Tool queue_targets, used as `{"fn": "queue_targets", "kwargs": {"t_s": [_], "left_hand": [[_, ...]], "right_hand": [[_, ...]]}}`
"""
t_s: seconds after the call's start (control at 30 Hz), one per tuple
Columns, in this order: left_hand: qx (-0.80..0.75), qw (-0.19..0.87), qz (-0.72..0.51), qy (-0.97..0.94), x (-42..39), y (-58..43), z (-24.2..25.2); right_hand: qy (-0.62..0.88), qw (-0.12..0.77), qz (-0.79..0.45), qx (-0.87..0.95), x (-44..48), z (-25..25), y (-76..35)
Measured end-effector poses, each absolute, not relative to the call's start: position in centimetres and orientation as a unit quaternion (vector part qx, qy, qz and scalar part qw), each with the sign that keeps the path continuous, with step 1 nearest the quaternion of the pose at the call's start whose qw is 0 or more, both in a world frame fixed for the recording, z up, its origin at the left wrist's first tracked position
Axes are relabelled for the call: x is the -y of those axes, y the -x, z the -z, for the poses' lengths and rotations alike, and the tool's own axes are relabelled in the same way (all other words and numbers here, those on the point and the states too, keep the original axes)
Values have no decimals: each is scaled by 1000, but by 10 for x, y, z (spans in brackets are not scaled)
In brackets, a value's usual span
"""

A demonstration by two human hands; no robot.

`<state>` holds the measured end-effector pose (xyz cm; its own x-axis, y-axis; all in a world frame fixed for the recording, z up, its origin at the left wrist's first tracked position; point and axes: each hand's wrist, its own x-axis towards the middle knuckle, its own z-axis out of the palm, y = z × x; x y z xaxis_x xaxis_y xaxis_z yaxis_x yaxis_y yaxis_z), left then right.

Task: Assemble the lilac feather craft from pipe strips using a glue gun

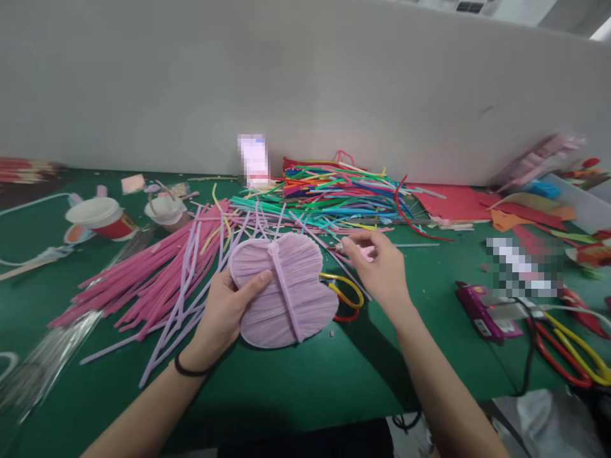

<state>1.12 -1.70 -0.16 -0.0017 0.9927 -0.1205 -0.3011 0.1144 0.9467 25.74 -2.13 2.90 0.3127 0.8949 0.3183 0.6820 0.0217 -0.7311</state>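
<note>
My left hand (224,312) grips a lilac heart-shaped piece (284,289) made of wound pipe cleaners, thumb across its front, held tilted just above the green table (296,381). A lilac strand runs down the heart's middle. My right hand (379,267) reaches to the right of the heart, fingers pinched on a small pink piece (365,252) by the loose stems. Yellow-handled scissors (344,294) lie between the two hands, partly under the heart.
Pink and lilac pipe cleaners (157,280) fan out at left, a many-coloured pile (334,191) lies behind. A lidded paper cup (102,217) stands far left. Red felt sheets (458,203), a purple tool (482,312) and red-yellow scissors (568,350) sit at right. A grey partition wall backs the table.
</note>
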Motion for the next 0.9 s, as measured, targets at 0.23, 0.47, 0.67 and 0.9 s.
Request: {"fn": "queue_targets", "kwargs": {"t_s": [0.23,0.47,0.67,0.9], "left_hand": [[-437,605,-528,-405,25,-16,1],[-452,603,-519,-405,27,-18,0],[-455,588,-536,-401,28,-20,-1],[-458,576,-540,-409,30,-20,2]], "right_hand": [[466,490,-557,482,33,-42,-206],[462,517,-579,428,30,-34,-199],[466,521,-586,409,29,-34,-198],[480,534,-582,383,29,-35,-196]]}}
